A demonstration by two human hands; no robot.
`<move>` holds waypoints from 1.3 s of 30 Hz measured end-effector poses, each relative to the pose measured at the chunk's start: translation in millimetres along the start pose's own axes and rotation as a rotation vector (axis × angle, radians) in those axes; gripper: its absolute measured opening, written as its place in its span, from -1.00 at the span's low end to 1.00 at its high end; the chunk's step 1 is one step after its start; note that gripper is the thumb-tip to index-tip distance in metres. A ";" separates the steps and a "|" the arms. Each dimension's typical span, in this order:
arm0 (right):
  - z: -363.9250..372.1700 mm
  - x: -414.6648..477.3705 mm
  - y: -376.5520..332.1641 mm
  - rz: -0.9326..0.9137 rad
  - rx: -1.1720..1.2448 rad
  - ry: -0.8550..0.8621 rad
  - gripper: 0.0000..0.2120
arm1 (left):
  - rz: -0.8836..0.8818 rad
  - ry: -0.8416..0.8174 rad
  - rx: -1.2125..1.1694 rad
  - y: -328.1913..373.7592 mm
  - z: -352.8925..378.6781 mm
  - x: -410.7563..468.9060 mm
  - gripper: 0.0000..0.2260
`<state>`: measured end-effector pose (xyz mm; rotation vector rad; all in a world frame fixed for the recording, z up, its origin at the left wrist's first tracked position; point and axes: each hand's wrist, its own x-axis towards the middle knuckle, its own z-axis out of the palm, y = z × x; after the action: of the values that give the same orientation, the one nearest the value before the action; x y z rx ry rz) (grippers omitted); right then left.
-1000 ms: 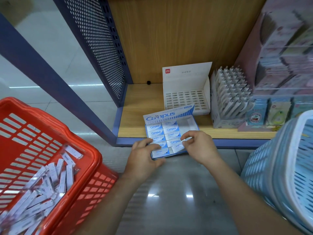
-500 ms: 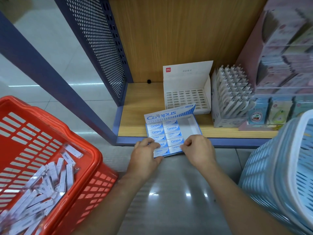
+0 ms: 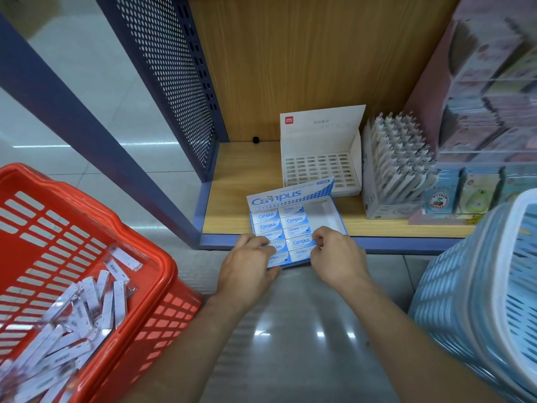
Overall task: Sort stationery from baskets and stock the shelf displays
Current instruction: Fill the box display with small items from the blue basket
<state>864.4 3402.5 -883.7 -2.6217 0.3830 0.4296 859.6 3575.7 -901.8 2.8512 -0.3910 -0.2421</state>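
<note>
The left grip (image 3: 247, 266) clasped the near left corner of the Campus box (image 3: 290, 196), fingers lying over the nearest erasers (image 3: 295, 221); the thumb was out of sight. The right grip (image 3: 334, 254) was curled tight at the near right side of the same box, pinching there, though whether it had the card wall or the nearest eraser could not be told. The box lay half on the shelf (image 3: 232, 175), its near end jutting past the blue front edge over the floor, its printed flap standing up at the far end. Two columns of erasers filled its left and middle; the far right part was bare.

To do this step well, I judged, both grips should push evenly and low, sliding the box straight away along the wood until its whole base was carried. Lifting the near end would risk tipping erasers toward the gap. It should stop short of the empty white display box (image 3: 319, 170) just behind it.

Right of that stood a pen display (image 3: 395, 158). A red basket (image 3: 162, 266) with white packets (image 3: 87, 303) sat at near left, a blue basket (image 3: 479, 271) at near right.
</note>
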 end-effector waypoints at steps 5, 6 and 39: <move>-38.2 -6.8 -30.2 -0.167 -0.018 0.093 -0.66 | 0.000 0.067 -0.111 7.2 -11.7 2.1 -0.74; -51.0 -7.3 -36.8 -0.202 -0.027 0.103 -0.68 | 0.001 0.099 -0.152 9.3 -15.6 2.6 -0.78; -156.2 -92.0 296.6 0.311 0.495 -0.176 -0.94 | 0.759 -0.536 0.169 335.5 -50.1 21.3 -0.71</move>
<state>717.5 3091.5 -833.2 -2.0332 0.7380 0.5767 808.4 3268.2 -766.1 2.5054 -1.5956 -0.8324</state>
